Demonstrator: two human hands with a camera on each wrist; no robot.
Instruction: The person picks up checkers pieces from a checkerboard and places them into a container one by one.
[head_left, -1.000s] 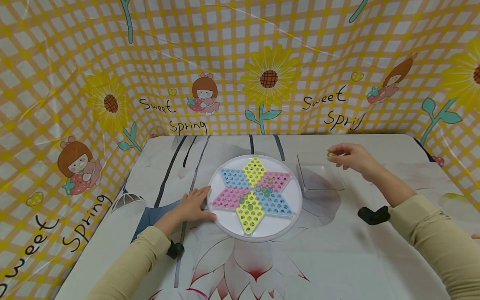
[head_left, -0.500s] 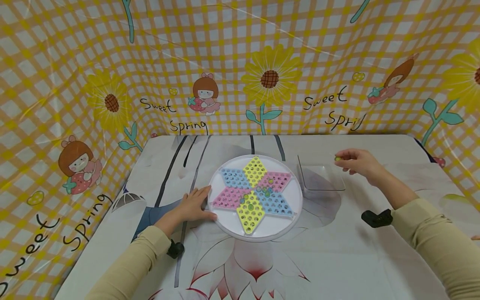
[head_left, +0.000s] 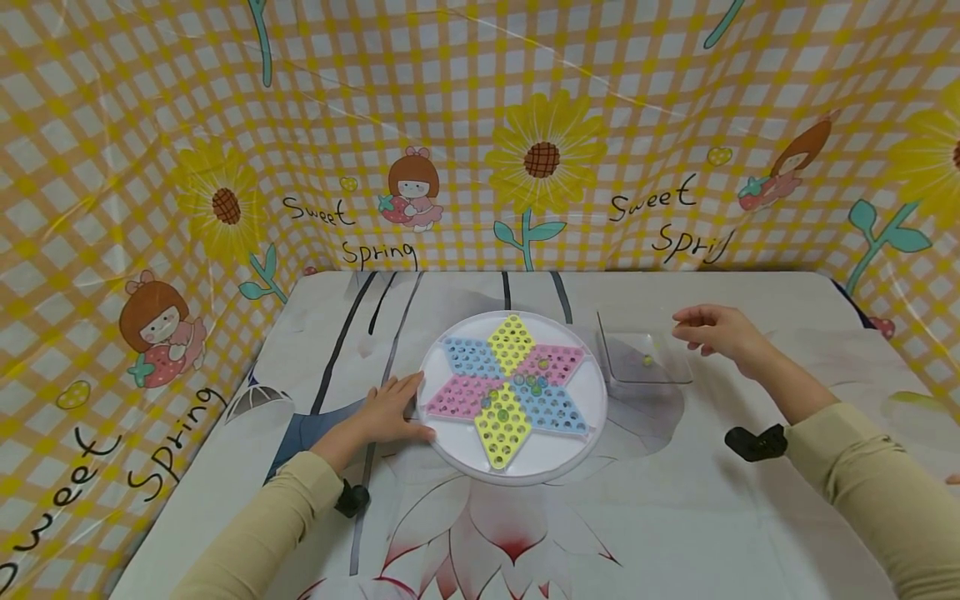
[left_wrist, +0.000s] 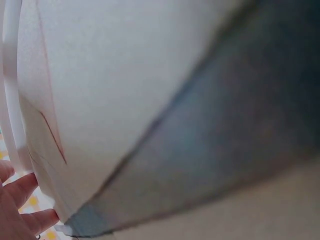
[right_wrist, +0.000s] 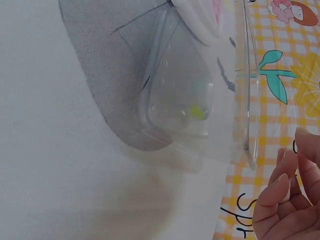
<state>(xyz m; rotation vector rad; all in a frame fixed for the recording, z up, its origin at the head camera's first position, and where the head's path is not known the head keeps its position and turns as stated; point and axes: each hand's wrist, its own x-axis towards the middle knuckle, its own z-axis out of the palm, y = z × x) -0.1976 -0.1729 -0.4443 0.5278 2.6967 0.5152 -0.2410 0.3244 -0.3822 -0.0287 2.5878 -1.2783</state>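
Note:
My left hand rests with spread fingers against the left rim of a round white Chinese checkers board. The board carries a star of yellow, pink and blue holes, and several glass marbles sit near its middle. To the board's right stands a clear plastic box. One yellow-green marble is inside, blurred in the right wrist view. Just beyond the box's right side hovers my right hand, fingers loosely bent and holding nothing. In the left wrist view, only some left fingers show beside the white rim.
A white cloth with flower and line prints covers the table. Behind it and along the sides hangs a yellow checked curtain. Black wrist devices hang under both sleeves.
The right hand has let go of the yellow-green marble, which now lies in the clear box. That hand has drifted slightly right and down. The left hand stays on the board's rim.

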